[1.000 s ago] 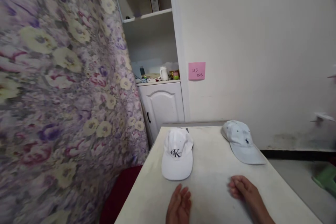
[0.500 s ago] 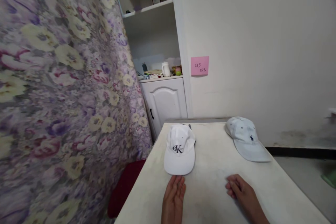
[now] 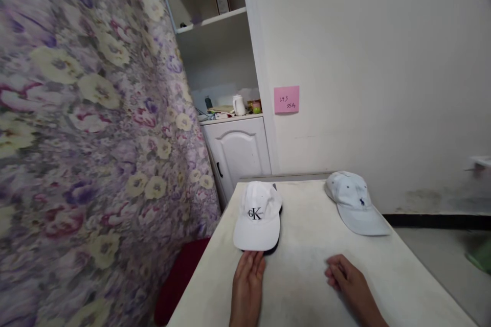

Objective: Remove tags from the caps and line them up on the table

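Observation:
A white cap with a dark logo lies on the pale table, brim toward me. My left hand lies flat with fingers stretched out, its fingertips touching the brim's front edge. A pale blue cap rests at the table's far right, its brim pointing right and toward me. My right hand rests on the table in front of that cap, apart from it, fingers loosely curled, holding nothing.
A floral curtain hangs along the left. Behind the table stands a white cabinet with shelves and small items on top. A pink sticky note is on the wall. A dark red cushion sits below the table's left edge.
My left hand has slid forward until its fingertips reach the white cap's brim. My right hand has stayed nearly in place. The view shifted slightly.

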### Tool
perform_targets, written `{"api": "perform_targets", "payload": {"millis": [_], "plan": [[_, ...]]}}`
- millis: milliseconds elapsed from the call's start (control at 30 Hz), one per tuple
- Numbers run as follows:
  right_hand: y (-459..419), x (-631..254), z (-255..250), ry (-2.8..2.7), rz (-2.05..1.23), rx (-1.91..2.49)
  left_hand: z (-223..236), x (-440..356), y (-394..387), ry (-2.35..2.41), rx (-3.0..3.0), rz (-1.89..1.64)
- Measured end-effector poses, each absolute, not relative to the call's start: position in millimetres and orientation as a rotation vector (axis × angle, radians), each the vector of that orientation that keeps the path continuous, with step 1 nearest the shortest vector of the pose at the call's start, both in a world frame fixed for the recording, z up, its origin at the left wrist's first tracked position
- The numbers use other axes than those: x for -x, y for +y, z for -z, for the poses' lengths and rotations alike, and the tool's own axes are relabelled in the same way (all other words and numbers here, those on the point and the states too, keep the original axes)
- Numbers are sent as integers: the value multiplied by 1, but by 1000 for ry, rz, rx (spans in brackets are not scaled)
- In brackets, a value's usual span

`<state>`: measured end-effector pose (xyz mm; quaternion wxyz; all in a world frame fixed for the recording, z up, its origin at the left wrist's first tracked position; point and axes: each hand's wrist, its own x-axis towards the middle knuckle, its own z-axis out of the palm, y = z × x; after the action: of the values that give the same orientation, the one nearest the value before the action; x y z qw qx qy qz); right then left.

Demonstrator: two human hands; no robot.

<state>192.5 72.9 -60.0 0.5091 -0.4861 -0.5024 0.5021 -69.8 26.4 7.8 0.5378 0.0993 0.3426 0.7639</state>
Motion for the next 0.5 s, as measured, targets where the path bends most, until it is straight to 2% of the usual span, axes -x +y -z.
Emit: {"api": "perform_targets", "payload": {"millis": [500], "plan": [[77, -188, 64, -1126, -1284, 1108, -91, 70, 93, 690, -293, -1878]]}}
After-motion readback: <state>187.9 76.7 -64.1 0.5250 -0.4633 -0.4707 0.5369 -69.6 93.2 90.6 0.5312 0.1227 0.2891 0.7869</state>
